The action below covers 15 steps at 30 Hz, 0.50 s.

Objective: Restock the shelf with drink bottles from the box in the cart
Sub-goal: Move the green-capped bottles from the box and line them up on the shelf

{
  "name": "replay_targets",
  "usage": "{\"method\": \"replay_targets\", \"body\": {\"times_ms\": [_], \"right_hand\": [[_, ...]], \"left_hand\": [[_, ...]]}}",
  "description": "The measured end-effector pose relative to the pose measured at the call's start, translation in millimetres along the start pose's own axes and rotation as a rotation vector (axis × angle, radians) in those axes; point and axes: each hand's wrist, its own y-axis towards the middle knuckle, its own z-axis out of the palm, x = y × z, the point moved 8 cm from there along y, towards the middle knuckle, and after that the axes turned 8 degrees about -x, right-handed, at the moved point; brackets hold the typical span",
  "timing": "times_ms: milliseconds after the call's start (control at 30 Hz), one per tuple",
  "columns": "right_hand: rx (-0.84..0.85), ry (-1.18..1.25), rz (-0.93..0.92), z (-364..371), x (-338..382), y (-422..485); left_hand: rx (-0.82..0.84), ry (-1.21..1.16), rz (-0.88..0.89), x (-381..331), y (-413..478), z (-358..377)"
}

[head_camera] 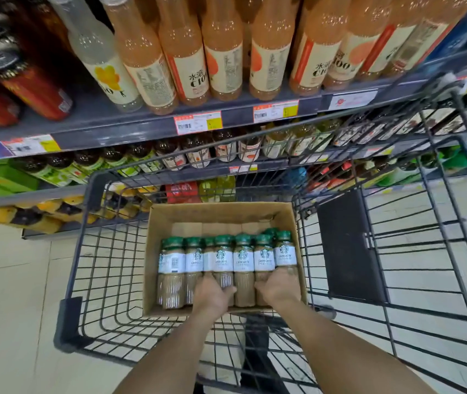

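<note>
Reaching down into the wire shopping cart (71,322), both bare hands are recorded inside the open cardboard box (150,251) that rests on the basket floor. The Starbucks latte bottles (243,260), with green caps, white labels and pale brown contents, are packed upright in a row against the near wall of the box. One further green cap is seen behind the right end of the row. The far half of the box bottom is left bare.

The left hand (215,294) is placed on the lower body of a bottle near the middle of the row, its fingers curled round it and the thumb laid along the bottle's right side. The right hand (278,288) is set on the lower bodies at the right end of the row, and its fingers are closed over them. Whether one bottle or two are taken by this hand cannot be told. All bottles are seated in the box, and none is seen lifted clear.

The cart is drawn up against the store shelf (141,129). Peach drink bottles (223,52) are stocked on the upper level, with price tags (197,123) fixed along its front edge. Dark-capped bottles (198,155) are lined up on the level below. A black flap panel (346,245) is noted in the cart, to the right of the box. Pale floor tiles (4,308) are visible beneath.
</note>
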Motion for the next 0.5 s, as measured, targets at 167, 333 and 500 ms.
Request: {"method": "replay_targets", "body": {"times_ms": [167, 333, 500], "right_hand": [[-0.015, 0.085, 0.056, -0.1, -1.8, -2.1], [-0.021, 0.122, 0.07, -5.3, 0.6, -17.8], [-0.011, 0.219, 0.035, -22.7, -5.7, -42.6]], "left_hand": [[0.015, -0.043, 0.011, 5.7, -1.4, -4.1], [-0.008, -0.105, 0.037, 9.8, -9.7, -19.1], [-0.019, -0.163, 0.072, 12.5, -35.6, -43.2]]}}
